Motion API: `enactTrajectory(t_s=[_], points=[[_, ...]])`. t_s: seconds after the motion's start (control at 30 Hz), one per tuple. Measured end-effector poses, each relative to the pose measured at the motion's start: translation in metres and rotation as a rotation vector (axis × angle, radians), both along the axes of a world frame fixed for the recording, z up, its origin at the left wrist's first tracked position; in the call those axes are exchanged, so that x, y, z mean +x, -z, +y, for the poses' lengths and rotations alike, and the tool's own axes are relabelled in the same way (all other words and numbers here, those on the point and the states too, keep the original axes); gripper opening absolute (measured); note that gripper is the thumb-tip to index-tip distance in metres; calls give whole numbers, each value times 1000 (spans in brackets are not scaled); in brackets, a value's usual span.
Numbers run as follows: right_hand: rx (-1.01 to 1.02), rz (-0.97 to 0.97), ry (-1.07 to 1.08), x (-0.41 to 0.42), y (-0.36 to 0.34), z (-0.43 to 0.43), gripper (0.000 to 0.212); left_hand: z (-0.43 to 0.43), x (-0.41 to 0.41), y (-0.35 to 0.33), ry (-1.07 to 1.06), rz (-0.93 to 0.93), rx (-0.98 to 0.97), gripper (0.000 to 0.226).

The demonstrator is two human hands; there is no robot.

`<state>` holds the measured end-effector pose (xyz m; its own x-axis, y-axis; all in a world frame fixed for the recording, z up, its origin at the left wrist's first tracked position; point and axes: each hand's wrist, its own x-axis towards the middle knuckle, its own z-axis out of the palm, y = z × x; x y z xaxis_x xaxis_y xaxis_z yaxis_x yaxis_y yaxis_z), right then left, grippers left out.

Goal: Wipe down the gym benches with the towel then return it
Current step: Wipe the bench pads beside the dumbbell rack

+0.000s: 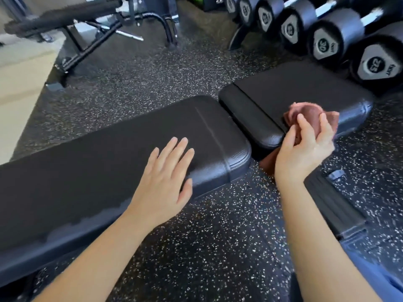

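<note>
Our reddish-brown towel (309,117) is scrunched into a ball at 3 o'clock, on the near edge of the small pad (294,90). Our right hand (305,149) grips it. Our left hand (165,173) lies flat on the black bench (98,153), which runs from 8 to 2 o'clock.

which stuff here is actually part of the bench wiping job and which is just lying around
Part of the job:
- towel, gripped by the right hand
- seat pad
- long bench pad, with the left hand flat on it
- second bench at the back

Just lying about:
- dumbbells
- pale box
- speckled floor
</note>
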<state>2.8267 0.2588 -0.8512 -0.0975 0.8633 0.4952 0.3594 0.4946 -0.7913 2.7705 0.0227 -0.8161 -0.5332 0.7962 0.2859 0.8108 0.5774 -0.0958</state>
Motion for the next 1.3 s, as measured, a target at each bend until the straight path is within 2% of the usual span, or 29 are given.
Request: enactTrajectory(t_s=[0.1, 0.27, 0.37, 0.47, 0.6, 0.7, 0.9, 1.0, 1.07, 1.2, 1.3], points=[[1, -44, -46, 4, -3, -34, 25, -5, -4, 2, 105, -51, 26, 54], [-82, 176, -120, 3, -18, -87, 22, -8, -6, 5, 226, -110, 67, 55], [-171, 162, -170, -4, -13, -122, 23, -7, -7, 5, 254, -158, 124, 54], [-212, 151, -129, -13, 4, -148, 30, -9, -10, 7, 305, -212, 167, 57], [-298, 280, -2, -26, 18, -174, 38, -10, -13, 8, 341, -264, 168, 58], [-278, 301, -11, -28, 17, -169, 35, -7, -14, 11, 344, -204, 144, 54], [-136, 182, -84, -21, 9, -126, 24, -5, -13, 17, 319, -93, 105, 52], [-14, 191, -104, -19, 22, -154, 28, -3, -11, 14, 313, -66, 82, 52], [87, 126, -220, -16, 27, -162, 34, -4, -10, 14, 306, -50, 71, 53], [232, 37, -236, -14, 19, -115, 21, -2, -8, 14, 284, -13, 48, 57], [218, 19, -334, -7, 16, -91, 21, -1, -6, 13, 259, -9, 51, 56]])
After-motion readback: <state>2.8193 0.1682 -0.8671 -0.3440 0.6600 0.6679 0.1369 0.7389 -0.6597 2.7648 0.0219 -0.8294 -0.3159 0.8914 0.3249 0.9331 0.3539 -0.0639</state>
